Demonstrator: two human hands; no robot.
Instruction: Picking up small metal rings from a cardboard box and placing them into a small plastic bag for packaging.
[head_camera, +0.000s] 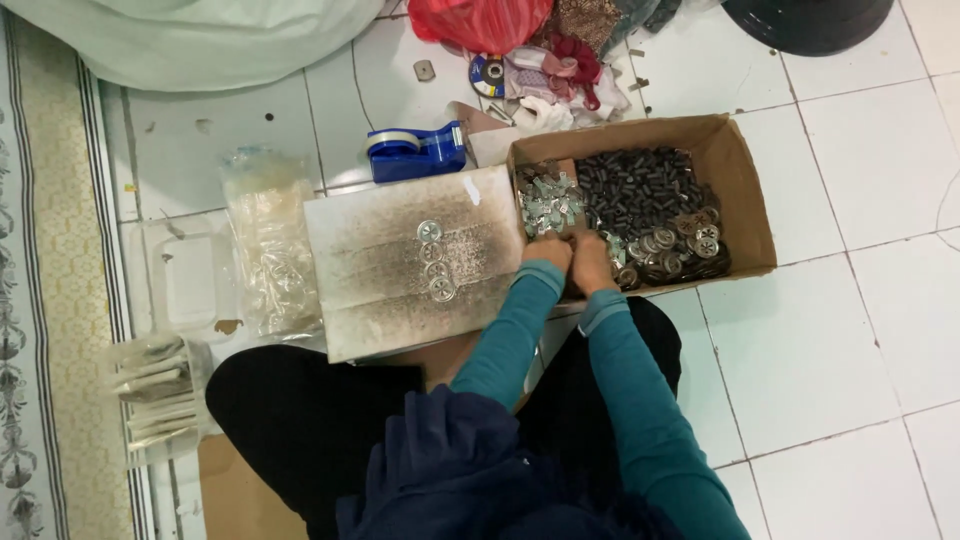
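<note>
Both hands meet at the near edge of an open cardboard box (745, 205). My left hand (548, 250) and my right hand (590, 255) are curled close together over the small metal parts; what the fingers hold is hidden. The box holds a heap of small black cylinders (630, 190), round silver discs (690, 245) and pale metal clips (548, 200). A smudged white board (380, 290) lies to the left of the box, with a short column of silver discs (435, 260) on it.
A blue tape dispenser (415, 150) stands behind the board. Clear plastic bags of parts (270, 250) and a clear tray (190, 280) lie at left. Red cloth and rags (540, 50) are piled at the back. White tiled floor (860, 330) spreads to the right.
</note>
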